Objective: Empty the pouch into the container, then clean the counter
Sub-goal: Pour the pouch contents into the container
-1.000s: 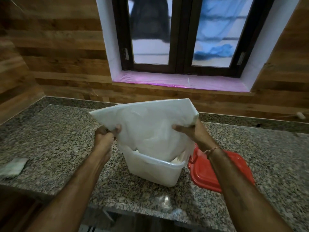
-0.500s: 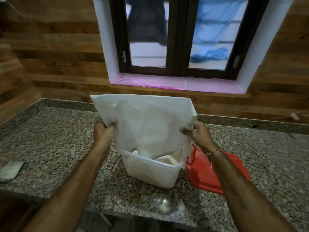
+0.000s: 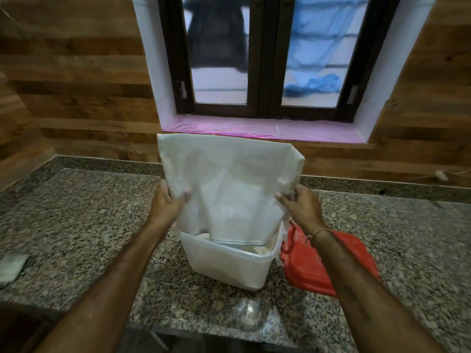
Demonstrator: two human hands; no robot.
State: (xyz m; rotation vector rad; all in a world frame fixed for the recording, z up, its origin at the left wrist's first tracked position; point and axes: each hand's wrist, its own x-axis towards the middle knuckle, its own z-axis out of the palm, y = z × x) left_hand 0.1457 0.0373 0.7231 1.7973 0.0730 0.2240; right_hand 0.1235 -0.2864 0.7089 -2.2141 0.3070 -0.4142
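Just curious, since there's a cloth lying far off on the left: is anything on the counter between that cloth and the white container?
No. In the head view, only bare speckled counter lies between the cloth and the container; the left forearm merely passes above it.

- The bag (image 3: 229,189) is plain milky white.
- The tub (image 3: 229,266) is cloudy white.
- The lid (image 3: 303,266) is bright red.
- The desk (image 3: 76,225) is speckled grey, black and tan.
- The wall (image 3: 71,80) is brown wood grain.
- The sill (image 3: 254,128) is pink.

pouch (image 3: 229,189) hides container (image 3: 229,266) contents, folded cloth (image 3: 10,266) cut off left
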